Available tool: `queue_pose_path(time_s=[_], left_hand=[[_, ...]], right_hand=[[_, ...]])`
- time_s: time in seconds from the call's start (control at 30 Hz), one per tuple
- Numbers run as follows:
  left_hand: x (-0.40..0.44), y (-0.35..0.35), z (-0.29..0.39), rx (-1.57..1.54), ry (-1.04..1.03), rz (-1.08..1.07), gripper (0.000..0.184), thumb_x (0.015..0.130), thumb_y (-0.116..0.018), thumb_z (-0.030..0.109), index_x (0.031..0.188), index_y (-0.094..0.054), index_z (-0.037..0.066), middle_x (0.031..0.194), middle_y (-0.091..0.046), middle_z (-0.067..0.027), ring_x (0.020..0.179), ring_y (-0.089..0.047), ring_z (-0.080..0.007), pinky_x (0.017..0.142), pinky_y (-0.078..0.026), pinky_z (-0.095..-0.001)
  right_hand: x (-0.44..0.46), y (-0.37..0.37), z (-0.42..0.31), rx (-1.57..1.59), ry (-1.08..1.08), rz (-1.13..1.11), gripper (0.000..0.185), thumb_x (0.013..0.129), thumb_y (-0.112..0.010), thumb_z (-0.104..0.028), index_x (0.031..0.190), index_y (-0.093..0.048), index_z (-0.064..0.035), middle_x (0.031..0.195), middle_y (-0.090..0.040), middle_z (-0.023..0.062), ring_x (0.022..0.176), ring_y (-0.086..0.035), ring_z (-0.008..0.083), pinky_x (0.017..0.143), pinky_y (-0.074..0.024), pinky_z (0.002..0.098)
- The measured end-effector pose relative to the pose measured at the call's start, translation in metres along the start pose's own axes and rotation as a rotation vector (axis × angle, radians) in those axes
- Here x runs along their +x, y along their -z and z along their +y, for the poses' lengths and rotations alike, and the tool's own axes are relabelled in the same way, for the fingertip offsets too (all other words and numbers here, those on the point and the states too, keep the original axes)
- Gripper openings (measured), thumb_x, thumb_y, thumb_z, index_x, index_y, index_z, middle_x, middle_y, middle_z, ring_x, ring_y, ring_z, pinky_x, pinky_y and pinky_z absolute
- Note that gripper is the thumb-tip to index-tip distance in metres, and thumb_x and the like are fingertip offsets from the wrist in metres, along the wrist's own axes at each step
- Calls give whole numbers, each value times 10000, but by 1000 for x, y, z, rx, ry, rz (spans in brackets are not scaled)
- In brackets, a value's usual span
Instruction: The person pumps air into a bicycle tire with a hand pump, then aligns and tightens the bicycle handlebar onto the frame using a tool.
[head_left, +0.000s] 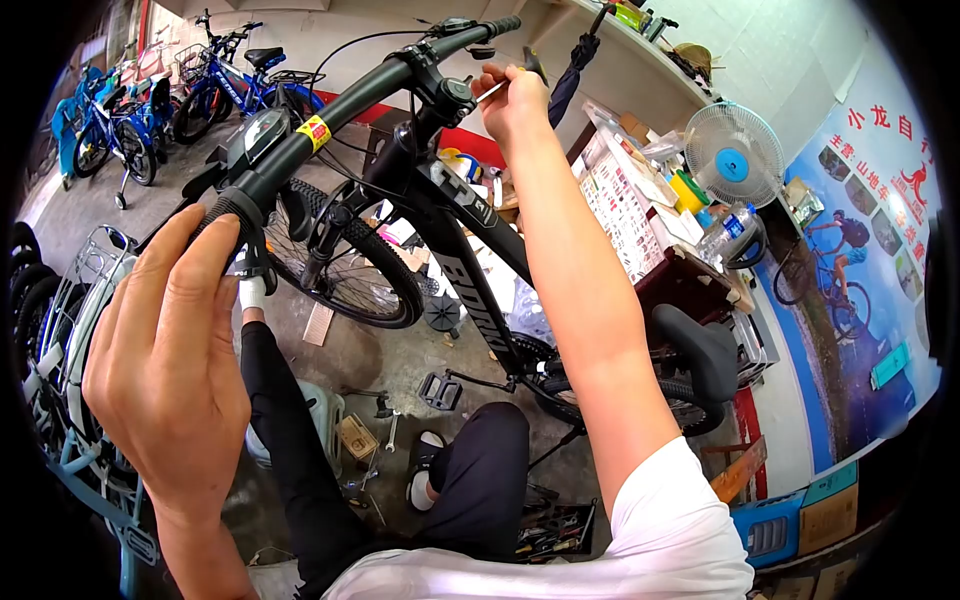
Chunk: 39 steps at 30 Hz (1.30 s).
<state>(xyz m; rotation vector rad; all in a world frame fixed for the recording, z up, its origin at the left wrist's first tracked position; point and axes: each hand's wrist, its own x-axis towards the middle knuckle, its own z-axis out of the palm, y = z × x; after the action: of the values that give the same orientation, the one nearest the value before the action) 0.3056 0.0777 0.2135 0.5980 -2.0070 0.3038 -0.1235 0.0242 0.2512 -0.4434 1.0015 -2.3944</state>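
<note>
A black mountain bike (465, 270) stands in front of me, its handlebar (365, 95) running diagonally across the upper left. My left hand (180, 350) is at the near grip (240, 200), fingertips resting on it and fingers bent round its end. My right hand (515, 100) is raised beside the stem (450, 97), fingers pinched on a thin, light-coloured rod (490, 91). The rod's tip points toward the stem; whether it touches cannot be made out. A yellow and red sticker (315, 131) is on the bar.
Blue bikes (225, 85) stand at the back left, more at the left edge. A fan (735, 155) and cabinet (615, 200) are at the right. On the floor lie a wrench (392, 430), a small box (357, 437) and a tool tray (555, 525).
</note>
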Motion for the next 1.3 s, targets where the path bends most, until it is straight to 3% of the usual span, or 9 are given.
queue_pose_path(time_s=[0.1, 0.4, 0.77, 0.87, 0.97, 1.1, 1.17, 1.2, 1.3], left_hand=[[1, 0, 0, -1, -3, 6, 263, 911, -689, 11, 1164, -742, 60, 1167, -749, -126, 905, -736, -279, 759, -560, -349], [-1, -1, 0, -31, -4, 20, 264, 903, -698, 14, 1161, -741, 52, 1166, -750, -128, 930, -736, -287, 788, -559, -353], [-2, 0, -1, -21, -8, 19, 276, 905, -700, 21, 1174, -742, 61, 1170, -750, -121, 955, -736, -288, 811, -564, -358], [-2, 1, 0, 12, 0, 14, 271, 911, -685, 12, 1170, -747, 62, 1169, -749, -125, 963, -735, -291, 824, -563, -361], [-3, 1, 2, 18, 26, -9, 265, 916, -669, 0, 1160, -751, 59, 1167, -748, -131, 972, -734, -297, 835, -562, -363], [-1, -1, 3, -16, 43, 5, 259, 916, -657, -9, 1149, -754, 45, 1156, -751, -141, 993, -734, -300, 849, -560, -369], [-1, -2, 3, -34, 63, 8, 255, 917, -654, -7, 1145, -755, 41, 1152, -753, -143, 1000, -734, -301, 854, -559, -372], [-1, -2, 3, -19, 50, 13, 254, 916, -650, -6, 1143, -756, 38, 1152, -753, -142, 1000, -735, -300, 855, -559, -373], [-1, -1, 1, 5, 32, 11, 257, 915, -640, -7, 1141, -755, 32, 1150, -754, -143, 999, -737, -302, 856, -559, -372]], right_hand=[[10, 19, 6, -72, 10, -43, 56, 1044, -445, -127, 1043, -480, -83, 941, -721, 187, 659, -568, 186, 601, -468, 356], [0, 35, 17, -331, 47, -50, 107, 981, -632, -206, 931, -601, -117, 780, -644, 38, 605, -551, 125, 618, -472, 330], [-20, 52, 19, -381, -34, -80, 303, 986, -638, -359, 874, -604, -80, 703, -572, 8, 577, -530, 125, 574, -459, 311], [9, 78, 16, -786, 431, 131, 413, 972, -553, -403, 808, -682, -47, 629, -609, 68, 588, -565, 181, 587, -461, 385], [3, 65, -13, -1185, 738, 325, 441, 952, -563, -431, 977, -739, -26, 889, -759, 145, 850, -721, 290, 771, -509, 450], [71, 66, -22, -1279, 708, 227, 505, 934, -579, -468, 1116, -722, -19, 1046, -758, 194, 994, -714, 336, 865, -504, 442], [93, 63, -19, -1312, 502, 31, 482, 939, -645, -450, 1068, -704, 11, 890, -695, 67, 743, -604, 202, 703, -475, 372], [93, 58, -21, -1286, 281, -56, 475, 912, -672, -468, 1068, -718, -21, 859, -688, 58, 716, -588, 169, 679, -468, 331], [88, 49, -20, -1245, 268, -96, 459, 888, -694, -486, 1001, -721, -43, 820, -668, 46, 692, -568, 136, 638, -433, 292]])
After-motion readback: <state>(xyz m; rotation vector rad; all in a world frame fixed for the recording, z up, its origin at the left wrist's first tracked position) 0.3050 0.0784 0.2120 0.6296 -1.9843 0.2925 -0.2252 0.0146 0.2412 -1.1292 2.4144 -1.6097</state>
